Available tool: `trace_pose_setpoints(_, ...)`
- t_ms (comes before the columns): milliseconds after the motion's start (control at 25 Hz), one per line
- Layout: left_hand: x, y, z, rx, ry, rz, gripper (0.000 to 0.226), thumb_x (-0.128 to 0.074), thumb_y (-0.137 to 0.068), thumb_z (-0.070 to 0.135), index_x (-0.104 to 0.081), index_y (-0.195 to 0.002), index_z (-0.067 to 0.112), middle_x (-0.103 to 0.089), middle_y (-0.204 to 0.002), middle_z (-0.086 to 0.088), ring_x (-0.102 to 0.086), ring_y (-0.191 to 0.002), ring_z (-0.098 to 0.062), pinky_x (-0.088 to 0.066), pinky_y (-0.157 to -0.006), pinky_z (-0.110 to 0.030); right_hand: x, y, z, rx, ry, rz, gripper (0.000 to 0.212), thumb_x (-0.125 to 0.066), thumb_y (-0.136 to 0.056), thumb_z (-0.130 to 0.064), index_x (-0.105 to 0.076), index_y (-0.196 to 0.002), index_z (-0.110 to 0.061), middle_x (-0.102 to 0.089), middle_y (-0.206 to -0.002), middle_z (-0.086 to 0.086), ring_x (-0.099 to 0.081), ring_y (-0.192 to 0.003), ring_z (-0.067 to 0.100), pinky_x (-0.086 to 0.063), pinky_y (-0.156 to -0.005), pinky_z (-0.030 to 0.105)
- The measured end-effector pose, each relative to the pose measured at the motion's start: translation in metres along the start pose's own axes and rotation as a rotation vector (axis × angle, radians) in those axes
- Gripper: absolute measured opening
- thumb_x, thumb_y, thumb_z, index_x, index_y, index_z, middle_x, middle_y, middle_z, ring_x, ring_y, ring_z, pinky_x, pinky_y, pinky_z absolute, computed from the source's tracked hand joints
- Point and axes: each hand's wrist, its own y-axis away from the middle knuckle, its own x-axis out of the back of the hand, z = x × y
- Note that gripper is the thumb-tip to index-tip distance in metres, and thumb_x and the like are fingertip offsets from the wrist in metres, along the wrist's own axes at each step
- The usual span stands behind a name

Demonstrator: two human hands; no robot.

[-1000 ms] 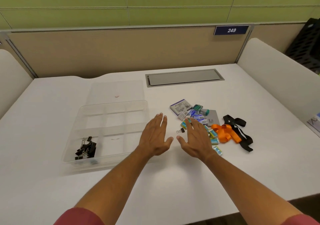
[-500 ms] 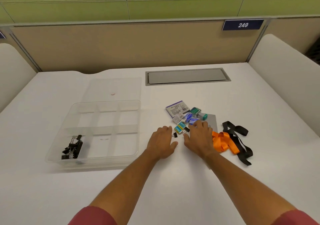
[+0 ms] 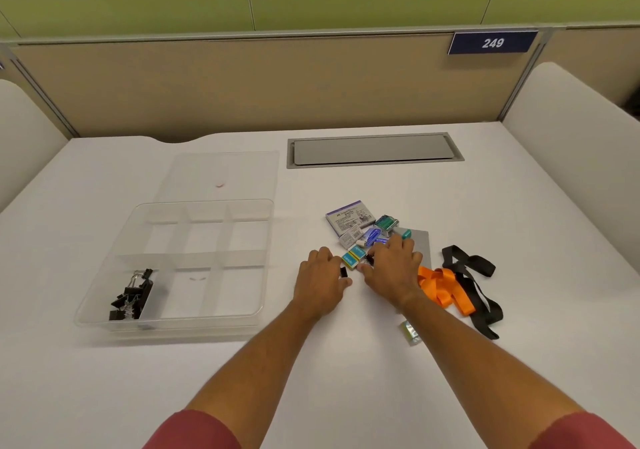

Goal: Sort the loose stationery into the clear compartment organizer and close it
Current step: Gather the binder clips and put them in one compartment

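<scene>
**Both hands at the stationery pile; organizer open at left**

1. Desk. The white desk [image 3: 346,379] carries all items. A grey hatch [image 3: 374,150] is set into its far side. A numbered plate [image 3: 492,43] reading 249 is fixed to the rear partition.

2. Organizer. The clear organizer [image 3: 173,324] sits on the left half of the desk, open. Its lid [image 3: 221,171] lies flat on the desk just behind it. Dividers split the interior into compartments. The near-left compartment holds a heap of black clips [image 3: 133,294]. The other compartments show no contents.

3. Loose stationery. The pile lies to the right of the organizer, well apart from it:
- a purple-and-white box [image 3: 349,216] at the far edge;
- small staple boxes [image 3: 353,256], green, blue and white, bunched together;
- a grey card [image 3: 420,244] under the pile's right side;
- an orange ribbon [image 3: 443,287] and a black strap [image 3: 474,282] to the right, touching each other;
- one small box [image 3: 410,332] alone, just beside the right forearm.

4. Left hand. The left hand [image 3: 320,280] rests palm down at the pile's near-left edge. Its fingers are curled, with a small black clip [image 3: 343,271] at the fingertips. Whether the clip is gripped cannot be told.

5. Right hand. The right hand [image 3: 393,268] lies palm down over the pile's centre, fingers bent and spread across the small boxes. Its grip state cannot be told; the fingertips are hidden.
</scene>
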Motion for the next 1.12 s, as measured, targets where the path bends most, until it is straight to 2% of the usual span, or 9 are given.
trace_pose_setpoints(160, -0.003, -0.001, 0.002, 0.002, 0.028, 0.024, 0.035, -0.056, -0.092, 0.041, -0.058, -0.117, 0.017, -0.054, -0.117, -0.005, -0.047, -0.108, -0.022, -0.042, -0.088, -0.034, 0.003, 0.001, 0.001, -0.015, -0.079, -0.033, 0.041, -0.063, -0.084, -0.052, -0.064, -0.113, -0.025, -0.048, -0.130, 0.007, -0.038, -0.119, 0.027, -0.037, -0.092, 0.041)
trace_pose_setpoints(400, 0.003, 0.006, 0.001, -0.035, 0.069, 0.024, 0.027, -0.053, -0.093, 0.036, -0.058, -0.104, 0.013, -0.058, -0.107, -0.007, -0.050, -0.102, -0.023, -0.041, -0.083, -0.033, 0.007, 0.006, 0.006, 0.015, -0.281, -0.010, 0.018, -0.063, -0.088, -0.036, -0.071, -0.097, -0.022, -0.066, -0.107, 0.001, -0.047, -0.110, 0.023, -0.038, -0.091, 0.042)
trace_pose_setpoints(520, 0.017, 0.011, -0.003, -0.032, 0.127, 0.081, 0.026, -0.054, -0.093, 0.034, -0.059, -0.106, 0.012, -0.061, -0.106, -0.006, -0.054, -0.098, -0.021, -0.045, -0.082, -0.031, 0.015, 0.007, 0.001, 0.104, -0.488, 0.008, 0.011, -0.064, -0.089, -0.020, -0.071, -0.094, -0.014, -0.072, -0.096, 0.004, -0.060, -0.097, 0.020, -0.047, -0.088, 0.039)
trace_pose_setpoints(600, 0.028, 0.014, -0.006, -0.054, 0.162, 0.146, 0.024, -0.054, -0.094, 0.031, -0.059, -0.108, 0.012, -0.061, -0.106, -0.006, -0.054, -0.098, -0.020, -0.044, -0.083, -0.031, 0.021, 0.008, -0.005, 0.130, -0.569, 0.015, 0.009, -0.064, -0.089, -0.014, -0.070, -0.095, -0.010, -0.072, -0.096, 0.007, -0.062, -0.090, 0.017, -0.052, -0.081, 0.032)
trace_pose_setpoints(680, 0.040, 0.020, -0.012, -0.065, 0.184, 0.202, 0.027, -0.054, -0.094, 0.028, -0.058, -0.114, 0.011, -0.061, -0.109, -0.006, -0.053, -0.102, -0.021, -0.044, -0.086, -0.032, 0.024, 0.011, -0.012, 0.148, -0.617, 0.037, 0.005, -0.065, -0.089, -0.011, -0.068, -0.092, -0.010, -0.071, -0.096, 0.007, -0.062, -0.090, 0.017, -0.053, -0.079, 0.031)
trace_pose_setpoints(800, 0.056, 0.033, -0.025, -0.061, 0.201, 0.262, 0.035, -0.053, -0.095, 0.025, -0.056, -0.125, 0.009, -0.059, -0.114, -0.008, -0.053, -0.108, -0.023, -0.044, -0.091, -0.034, 0.028, 0.014, -0.028, 0.205, -0.663, 0.084, 0.014, -0.063, -0.089, -0.007, -0.070, -0.101, -0.007, -0.072, -0.103, 0.009, -0.062, -0.098, 0.021, -0.049, -0.084, 0.028)
trace_pose_setpoints(880, 0.066, 0.043, -0.036, -0.049, 0.193, 0.292, 0.031, -0.053, -0.095, 0.025, -0.060, -0.120, 0.009, -0.060, -0.112, -0.008, -0.054, -0.106, -0.023, -0.046, -0.089, -0.034, 0.031, 0.018, -0.045, 0.261, -0.660, 0.112, 0.019, -0.062, -0.089, -0.007, -0.071, -0.107, -0.005, -0.073, -0.105, 0.010, -0.064, -0.101, 0.021, -0.046, -0.087, 0.025)
trace_pose_setpoints(1000, 0.078, 0.055, -0.057, -0.043, 0.184, 0.319, 0.027, -0.053, -0.096, 0.024, -0.063, -0.115, 0.009, -0.060, -0.108, -0.008, -0.053, -0.102, -0.023, -0.045, -0.086, -0.031, 0.035, 0.026, -0.074, 0.335, -0.656, 0.147, 0.017, -0.063, -0.090, -0.010, -0.072, -0.103, -0.008, -0.075, -0.098, 0.006, -0.066, -0.091, 0.017, -0.045, -0.081, 0.020)
trace_pose_setpoints(1120, 0.088, 0.068, -0.082, -0.035, 0.193, 0.349, 0.028, -0.052, -0.097, 0.022, -0.062, -0.119, 0.007, -0.059, -0.111, -0.009, -0.053, -0.103, -0.022, -0.045, -0.086, -0.029, 0.037, 0.032, -0.105, 0.366, -0.643, 0.163, 0.015, -0.062, -0.091, -0.013, -0.071, -0.102, -0.009, -0.074, -0.096, 0.005, -0.066, -0.087, 0.018, -0.047, -0.079, 0.023)
